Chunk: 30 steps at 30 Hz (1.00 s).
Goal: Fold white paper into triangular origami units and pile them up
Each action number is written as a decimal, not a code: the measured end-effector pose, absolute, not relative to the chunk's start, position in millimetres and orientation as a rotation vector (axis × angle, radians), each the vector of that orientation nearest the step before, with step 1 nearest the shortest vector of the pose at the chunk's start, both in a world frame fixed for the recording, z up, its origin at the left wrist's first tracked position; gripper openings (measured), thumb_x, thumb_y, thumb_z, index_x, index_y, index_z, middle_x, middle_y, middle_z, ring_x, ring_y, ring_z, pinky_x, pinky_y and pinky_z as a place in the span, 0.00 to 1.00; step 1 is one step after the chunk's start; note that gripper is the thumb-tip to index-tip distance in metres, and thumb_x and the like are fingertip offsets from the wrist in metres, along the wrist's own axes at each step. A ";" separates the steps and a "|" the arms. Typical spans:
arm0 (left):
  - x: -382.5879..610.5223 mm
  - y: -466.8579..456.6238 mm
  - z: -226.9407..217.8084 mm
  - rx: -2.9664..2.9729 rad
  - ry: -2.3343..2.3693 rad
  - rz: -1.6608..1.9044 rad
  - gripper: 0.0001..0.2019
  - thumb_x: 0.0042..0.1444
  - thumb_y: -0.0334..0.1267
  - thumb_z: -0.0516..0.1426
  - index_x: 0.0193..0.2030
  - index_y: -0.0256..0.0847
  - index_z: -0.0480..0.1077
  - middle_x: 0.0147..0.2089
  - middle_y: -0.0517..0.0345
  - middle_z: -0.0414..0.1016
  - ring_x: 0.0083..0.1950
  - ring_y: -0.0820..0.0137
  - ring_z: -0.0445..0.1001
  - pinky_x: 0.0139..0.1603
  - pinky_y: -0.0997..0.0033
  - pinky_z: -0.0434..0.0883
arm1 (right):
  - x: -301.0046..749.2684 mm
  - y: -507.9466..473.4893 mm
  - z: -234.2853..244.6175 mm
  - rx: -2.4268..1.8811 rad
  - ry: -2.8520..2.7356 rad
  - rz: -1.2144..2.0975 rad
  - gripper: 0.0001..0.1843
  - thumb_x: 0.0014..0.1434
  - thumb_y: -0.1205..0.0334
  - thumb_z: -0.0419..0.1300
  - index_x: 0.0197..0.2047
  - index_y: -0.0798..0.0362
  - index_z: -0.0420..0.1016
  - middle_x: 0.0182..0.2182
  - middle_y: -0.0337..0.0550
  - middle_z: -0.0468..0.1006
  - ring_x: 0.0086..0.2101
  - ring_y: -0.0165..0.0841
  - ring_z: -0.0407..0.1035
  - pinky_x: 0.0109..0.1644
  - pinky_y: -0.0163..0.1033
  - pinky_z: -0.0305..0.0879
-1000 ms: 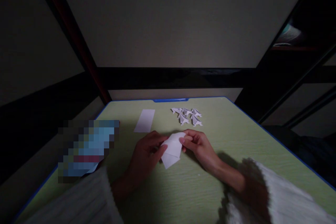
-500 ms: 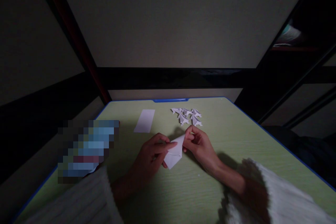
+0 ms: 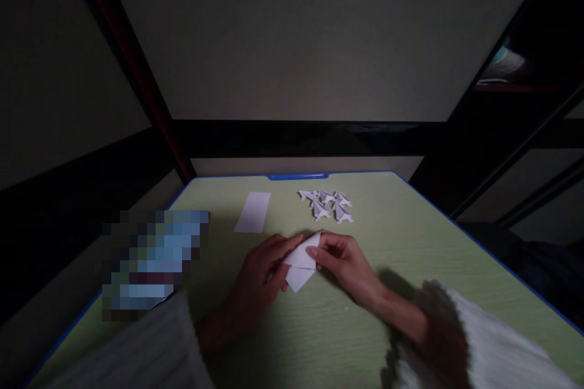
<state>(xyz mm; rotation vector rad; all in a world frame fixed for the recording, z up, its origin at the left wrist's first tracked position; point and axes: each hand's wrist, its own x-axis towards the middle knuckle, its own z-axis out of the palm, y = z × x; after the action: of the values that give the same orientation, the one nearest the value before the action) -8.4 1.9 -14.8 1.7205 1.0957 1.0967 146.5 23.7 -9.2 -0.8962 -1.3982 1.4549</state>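
A partly folded piece of white paper is held between my two hands, just above the table. My left hand grips its left side, thumb low and index finger along the upper edge. On the right side, my right hand pinches the paper, with the thumb lying on its face and the other fingers behind. A crease or flap edge runs across the paper, and its lower corner points toward me. Beyond my hands lie several small folded white paper figures in a cluster.
A flat white paper sheet lies left of the figures. A pixelated, blurred-out object rests at the table's left edge. The light green table has a blue rim, and a pale panel stands behind it.
My right thumb has moved left onto the face of the paper. My left index finger has shifted from the paper's face up to its upper edge.
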 end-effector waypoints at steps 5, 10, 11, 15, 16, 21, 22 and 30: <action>-6.6 3.8 -18.8 1.566 1.172 1.046 0.15 0.47 0.29 0.50 0.43 0.35 0.65 0.27 0.61 0.65 0.19 0.81 0.61 0.16 0.82 0.61 | 147.1 25.4 -15.1 -0.913 -1.384 1.448 0.15 0.47 0.55 0.57 0.18 0.58 0.61 0.15 0.32 0.60 0.18 0.22 0.52 0.22 0.30 0.47; -3.8 7.7 -15.4 1.398 1.149 0.949 0.10 0.44 0.32 0.53 0.36 0.34 0.63 0.23 0.63 0.68 0.16 0.80 0.61 0.15 0.81 0.60 | 147.0 25.9 -16.2 -0.900 -1.360 1.426 0.14 0.47 0.57 0.57 0.19 0.58 0.62 0.14 0.32 0.62 0.18 0.22 0.55 0.22 0.29 0.49; -3.4 8.5 -14.4 1.364 1.152 0.942 0.09 0.43 0.32 0.54 0.34 0.34 0.63 0.23 0.62 0.68 0.16 0.80 0.62 0.15 0.80 0.61 | 147.1 26.0 -16.0 -0.902 -1.344 1.427 0.13 0.46 0.57 0.58 0.19 0.58 0.63 0.14 0.32 0.62 0.18 0.22 0.55 0.22 0.29 0.50; -3.3 10.9 -11.1 1.305 1.129 0.900 0.07 0.39 0.32 0.56 0.27 0.34 0.62 0.19 0.64 0.69 0.16 0.78 0.65 0.17 0.79 0.62 | 147.5 26.5 -14.9 -0.938 -1.278 1.439 0.11 0.43 0.59 0.60 0.21 0.58 0.65 0.14 0.32 0.65 0.17 0.22 0.57 0.22 0.29 0.51; -3.5 11.3 -10.5 1.303 1.121 0.880 0.07 0.39 0.32 0.57 0.27 0.34 0.63 0.19 0.64 0.69 0.16 0.78 0.65 0.17 0.79 0.62 | 147.6 26.5 -14.7 -0.948 -1.267 1.442 0.11 0.42 0.60 0.61 0.21 0.59 0.66 0.14 0.32 0.66 0.17 0.21 0.57 0.22 0.29 0.51; -4.7 11.7 -10.3 1.356 1.075 0.793 0.08 0.43 0.37 0.55 0.27 0.33 0.67 0.20 0.62 0.70 0.18 0.77 0.67 0.16 0.80 0.62 | 147.2 25.3 -13.9 -0.953 -1.248 1.472 0.09 0.40 0.62 0.62 0.21 0.59 0.68 0.16 0.34 0.68 0.18 0.21 0.59 0.22 0.29 0.52; -4.8 11.7 -10.6 1.366 1.070 0.796 0.09 0.45 0.39 0.53 0.26 0.33 0.67 0.19 0.61 0.69 0.18 0.76 0.68 0.16 0.80 0.62 | 147.2 24.8 -13.5 -0.948 -1.249 1.480 0.09 0.40 0.63 0.62 0.20 0.59 0.68 0.16 0.34 0.68 0.18 0.21 0.59 0.22 0.29 0.52; -5.5 12.3 -7.6 1.395 1.130 0.799 0.13 0.45 0.40 0.52 0.18 0.34 0.68 0.14 0.63 0.66 0.15 0.77 0.65 0.16 0.79 0.62 | 146.8 22.9 -8.7 -0.952 -1.204 1.508 0.08 0.38 0.64 0.64 0.19 0.59 0.69 0.15 0.33 0.69 0.17 0.20 0.60 0.22 0.28 0.55</action>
<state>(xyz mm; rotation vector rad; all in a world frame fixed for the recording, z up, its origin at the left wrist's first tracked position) -5.5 12.3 -7.6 1.3952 1.1297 0.7994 146.8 22.9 -8.7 -0.9520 -1.2040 1.5082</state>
